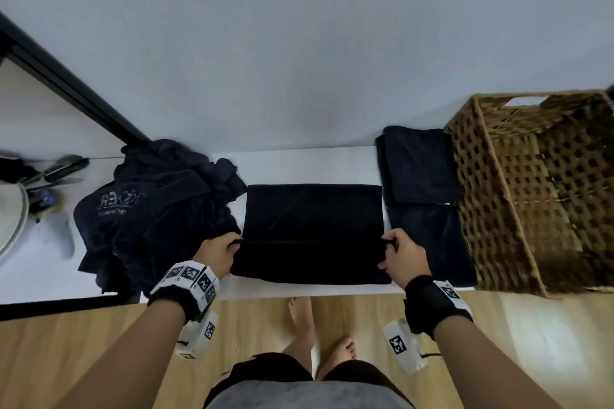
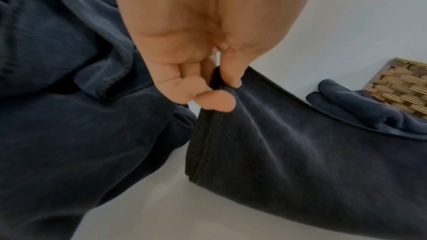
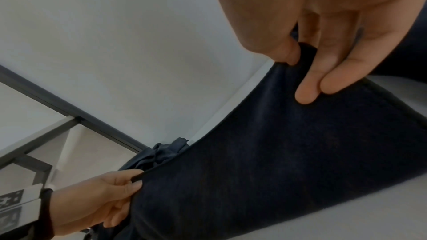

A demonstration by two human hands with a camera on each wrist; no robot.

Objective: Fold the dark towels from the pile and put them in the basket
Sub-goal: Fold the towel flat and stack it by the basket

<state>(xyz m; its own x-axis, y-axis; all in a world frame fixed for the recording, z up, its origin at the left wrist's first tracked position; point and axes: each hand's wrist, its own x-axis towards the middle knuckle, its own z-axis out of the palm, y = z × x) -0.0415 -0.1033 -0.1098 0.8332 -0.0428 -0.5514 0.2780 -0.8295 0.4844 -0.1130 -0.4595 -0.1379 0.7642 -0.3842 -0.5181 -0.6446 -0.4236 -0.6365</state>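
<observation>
While the towel (image 1: pixel 312 232) lies flat on the white worktop (image 1: pixel 299 163), the left hand (image 1: pixel 216 256) pinches its left edge and the right hand (image 1: pixel 403 257) pinches its right edge, so the towel sits between the two hands. The pile (image 1: pixel 156 212) of dark cloth is just left of the towel and touches the left hand. Two folded towels (image 1: pixel 422 169) lie to the right, one behind the other, and the basket (image 1: pixel 531 196) stands just beside them at the far right. One basket, one pile and two hands show from the head.

From the left wrist, the left hand (image 2: pixel 191 46) nips the towel (image 2: pixel 300 152) edge between thumb and fingers (image 2: pixel 217 101). The pile (image 2: pixel 69 98) fills the left side, and a bit of the basket (image 2: pixel 402 87) peeks in at the right.

From the right wrist, the right hand (image 3: pixel 323 34) grips a corner of the towel (image 3: pixel 277 161) between thumb and fingers (image 3: pixel 307 90). The left hand (image 3: pixel 99 202) holds the other end, with the pile (image 3: pixel 159 154) behind it.
</observation>
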